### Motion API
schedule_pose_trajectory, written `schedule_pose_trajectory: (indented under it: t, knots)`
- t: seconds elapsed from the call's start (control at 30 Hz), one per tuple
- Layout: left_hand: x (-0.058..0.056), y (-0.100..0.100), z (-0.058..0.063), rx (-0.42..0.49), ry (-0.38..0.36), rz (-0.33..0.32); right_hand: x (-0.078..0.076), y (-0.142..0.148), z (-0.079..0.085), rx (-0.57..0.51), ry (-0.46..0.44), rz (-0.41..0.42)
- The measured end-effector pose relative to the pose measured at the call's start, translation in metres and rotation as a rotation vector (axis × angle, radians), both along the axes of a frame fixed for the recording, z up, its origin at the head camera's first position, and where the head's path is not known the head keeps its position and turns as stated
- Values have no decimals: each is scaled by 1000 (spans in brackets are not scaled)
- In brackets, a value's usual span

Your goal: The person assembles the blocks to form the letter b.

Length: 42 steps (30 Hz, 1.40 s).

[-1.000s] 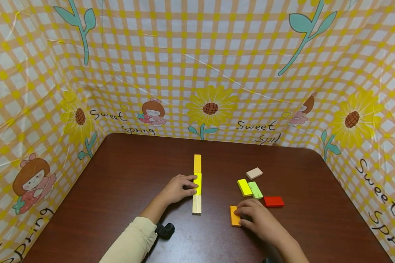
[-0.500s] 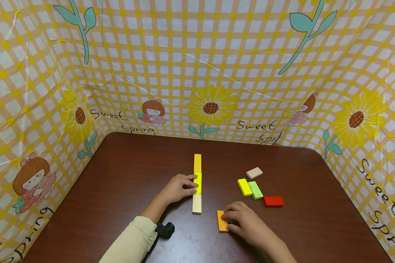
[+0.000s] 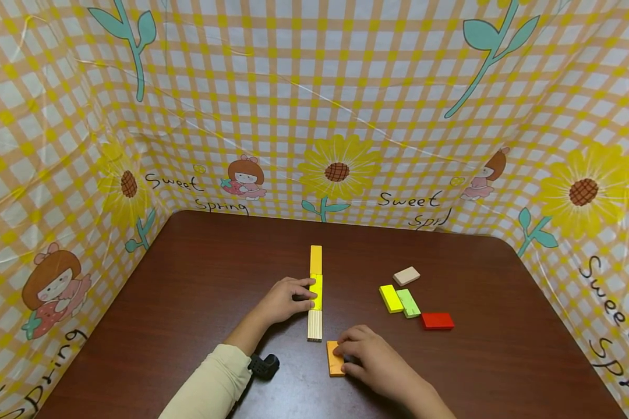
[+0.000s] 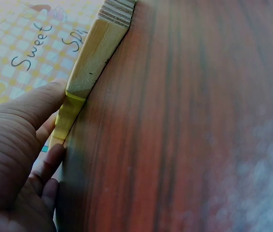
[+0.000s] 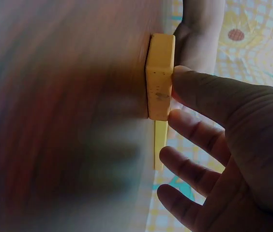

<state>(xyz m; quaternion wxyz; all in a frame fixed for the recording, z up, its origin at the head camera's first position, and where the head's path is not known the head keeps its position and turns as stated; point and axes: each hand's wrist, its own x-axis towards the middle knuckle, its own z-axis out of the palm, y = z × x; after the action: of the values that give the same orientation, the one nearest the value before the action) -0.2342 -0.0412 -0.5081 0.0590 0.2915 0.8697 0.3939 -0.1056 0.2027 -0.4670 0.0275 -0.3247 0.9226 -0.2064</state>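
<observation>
A straight row of three blocks lies on the table: an orange-yellow block [image 3: 316, 259] at the far end, a yellow block [image 3: 318, 292] in the middle and a striped pale wood block [image 3: 315, 326] nearest me. My left hand [image 3: 283, 300] rests its thumb and fingertips on the yellow block [image 4: 69, 116]. In the left wrist view, the thumb tip is near its joint with the pale block [image 4: 93, 58]. My right hand [image 3: 374, 361] touches an orange block [image 3: 334, 358] with thumb and index finger from above. This block [image 5: 159, 92] lies flat, right of the row's near end.
On the right lie a beige block [image 3: 406, 276], a bright yellow block [image 3: 391, 299] against a light green block [image 3: 409, 304], and a red block [image 3: 437, 321]. A checked cloth [image 3: 272, 105] stands around the dark wooden table [image 3: 204, 262].
My right hand has slid the orange block leftward and slightly nearer to me, towards the row's near end. The left hand stays on the yellow block.
</observation>
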Motion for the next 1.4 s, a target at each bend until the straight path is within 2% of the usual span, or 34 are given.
schedule_pose_trajectory:
  t: [0.23, 0.4, 0.77, 0.97, 1.17, 1.4]
  knots:
    - [0, 0, 0, 13, -8, -5, 2, -16, -1, 4, -13, 8]
    - [-1, 1, -2, -13, 8, -2, 4, -27, -4, -13, 46, 19]
    - [-1, 0, -2, 9, 17, -7, 6, -40, -3, -11, 83, -23]
    - [-1, -1, -3, 4, 0, -2, 4, -43, -4, 2, 65, -59]
    - [0, -1, -3, 7, -4, 4, 4, -43, -4, 2, 71, -61]
    - [-1, -1, -3, 6, 0, -5, -2, -33, 3, -47, 79, -73]
